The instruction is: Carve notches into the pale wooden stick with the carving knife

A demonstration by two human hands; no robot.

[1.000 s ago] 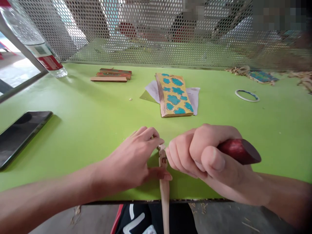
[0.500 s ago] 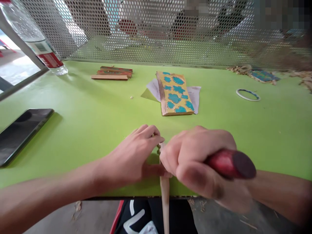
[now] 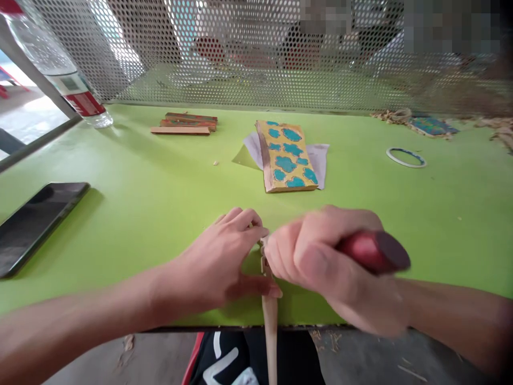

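A pale wooden stick [image 3: 271,326] lies over the table's front edge, its lower end hanging above my lap and its upper part notched. My left hand [image 3: 224,251] grips it, fingers at the top end and thumb across it lower down. Close on the right, my right hand [image 3: 332,262] is closed in a fist around a red-handled tool [image 3: 366,251]. The handle's dark butt points toward me and to the right. The tool's working end is hidden behind my fingers, near the notched part of the stick.
Beyond the hands, a yellow and teal painted block [image 3: 286,160] lies on paper [image 3: 320,163]. A phone [image 3: 40,219] and bottle [image 3: 84,96] are at left, wooden strips [image 3: 182,130] behind. A tape roll [image 3: 405,158] lies right. A perforated metal screen [image 3: 248,69] rises at the back.
My right hand with the red-handled tool has shifted slightly left and up, uncovering more of the notches. My left hand stays on the stick in nearly the same place.
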